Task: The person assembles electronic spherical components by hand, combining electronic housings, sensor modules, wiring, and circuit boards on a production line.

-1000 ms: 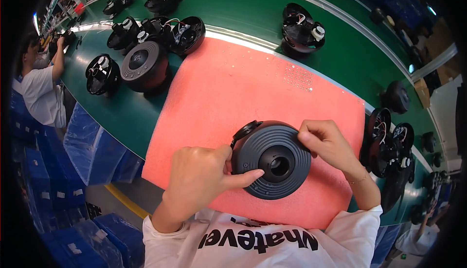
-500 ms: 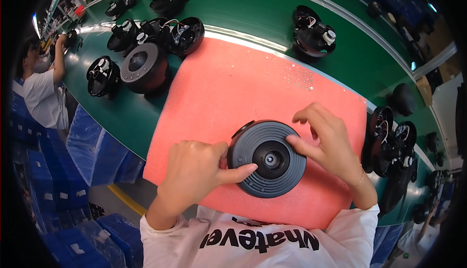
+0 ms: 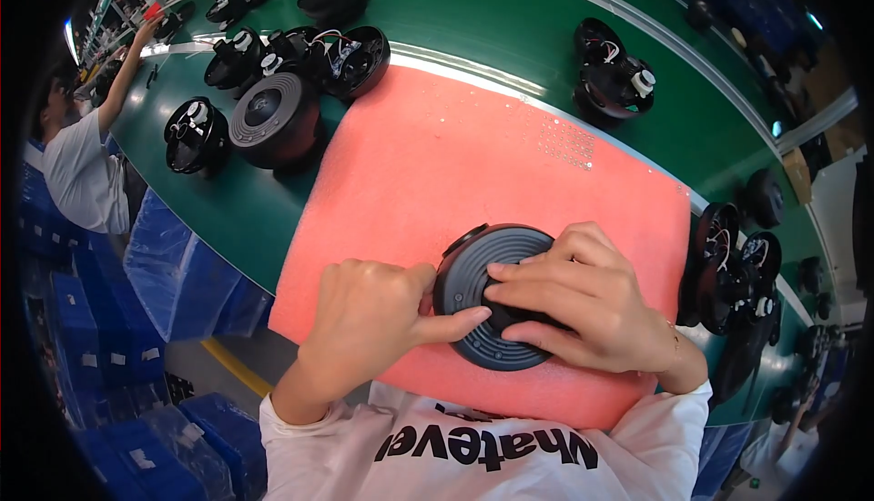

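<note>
A round dark grey dome camera with ribbed rings on its face lies on the pink foam mat in front of me. My left hand grips its left rim, the thumb resting on the ribbed face and the other fingers hidden at the edge. My right hand is closed over the middle of the camera, fingers above and thumb below. The lens at the centre is covered by those fingers, so how they grip it is hidden.
Small shiny pieces lie along the mat's far side. Opened black camera housings with wires stand at the left, on the green belt and at the right. Another ribbed camera is at the left. Beyond sits a co-worker, above blue crates.
My right hand has come left from the camera's right edge onto its centre, covering the lens. My left hand keeps its hold. The co-worker's arm has reached farther away.
</note>
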The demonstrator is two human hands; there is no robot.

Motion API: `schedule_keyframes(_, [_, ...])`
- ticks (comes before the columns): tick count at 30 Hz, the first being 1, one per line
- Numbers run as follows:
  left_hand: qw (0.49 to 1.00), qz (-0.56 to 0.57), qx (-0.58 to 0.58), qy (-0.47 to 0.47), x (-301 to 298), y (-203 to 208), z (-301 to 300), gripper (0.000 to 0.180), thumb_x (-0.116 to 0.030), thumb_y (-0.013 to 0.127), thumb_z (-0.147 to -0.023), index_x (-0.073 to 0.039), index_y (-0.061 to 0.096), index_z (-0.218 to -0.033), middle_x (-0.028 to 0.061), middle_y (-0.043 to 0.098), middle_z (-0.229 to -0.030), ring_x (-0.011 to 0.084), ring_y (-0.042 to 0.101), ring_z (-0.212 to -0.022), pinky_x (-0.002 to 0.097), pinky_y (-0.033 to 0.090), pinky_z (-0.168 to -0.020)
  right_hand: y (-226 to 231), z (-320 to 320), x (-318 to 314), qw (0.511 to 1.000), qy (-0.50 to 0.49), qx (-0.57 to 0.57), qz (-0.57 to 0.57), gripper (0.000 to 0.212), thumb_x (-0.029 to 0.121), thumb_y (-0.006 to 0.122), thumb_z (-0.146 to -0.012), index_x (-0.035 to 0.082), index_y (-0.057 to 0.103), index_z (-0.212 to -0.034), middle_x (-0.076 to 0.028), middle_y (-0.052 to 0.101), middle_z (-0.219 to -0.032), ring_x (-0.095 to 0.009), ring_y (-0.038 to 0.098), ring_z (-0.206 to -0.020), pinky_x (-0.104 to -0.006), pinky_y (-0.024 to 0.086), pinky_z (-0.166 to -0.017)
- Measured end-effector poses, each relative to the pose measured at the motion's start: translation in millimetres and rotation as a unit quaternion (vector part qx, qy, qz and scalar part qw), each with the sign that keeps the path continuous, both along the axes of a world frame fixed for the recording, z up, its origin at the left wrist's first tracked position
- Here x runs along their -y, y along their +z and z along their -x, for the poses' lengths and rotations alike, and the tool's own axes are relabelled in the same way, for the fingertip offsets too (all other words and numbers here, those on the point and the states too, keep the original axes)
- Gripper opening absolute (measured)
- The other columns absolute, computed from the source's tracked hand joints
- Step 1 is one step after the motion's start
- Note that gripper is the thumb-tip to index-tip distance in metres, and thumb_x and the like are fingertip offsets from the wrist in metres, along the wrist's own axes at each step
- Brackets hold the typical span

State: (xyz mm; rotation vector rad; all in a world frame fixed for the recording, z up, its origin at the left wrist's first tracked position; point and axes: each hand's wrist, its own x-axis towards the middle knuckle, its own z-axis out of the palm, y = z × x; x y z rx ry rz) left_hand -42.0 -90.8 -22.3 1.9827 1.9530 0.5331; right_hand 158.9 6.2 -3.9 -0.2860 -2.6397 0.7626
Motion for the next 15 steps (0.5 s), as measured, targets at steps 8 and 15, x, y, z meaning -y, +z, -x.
schedule_keyframes(8, [1.000, -0.014, -0.012, -0.013, -1.7, 0.0, 1.7, 0.044, -0.043, 0.072, -0.064, -0.004, 0.056, -0.053, 0.0052, 0.051, -0.042, 0.0184, 0.051, -0.035, 0.0274, 0.037, -0.037, 1.9, 6.6, -1.5, 0.996, 0.025, -0.032, 0.074, 0.037, 0.018, 0.069, -0.068, 0.005, 0.059, -0.100, -0.007, 0.061, -0.102, -0.025, 0.056, -0.092, -0.0391, 0.041, -0.080])
schedule_keyframes(15, [0.999, -0.007, -0.031, -0.013, -1.8, 1.3, 2.6, 0.049, -0.049, 0.070, -0.064, -0.004, 0.056, -0.053, 0.0055, 0.051, -0.042, 0.0191, 0.051, -0.035, 0.0288, 0.037, -0.037, 3.0, -1.8, -8.9, 0.996, 0.069, 0.046, -0.026, 0.045, 0.023, 0.069, -0.070, 0.004, 0.053, -0.107, -0.013, 0.055, -0.113, -0.028, 0.055, -0.100, -0.0377, 0.038, -0.082])
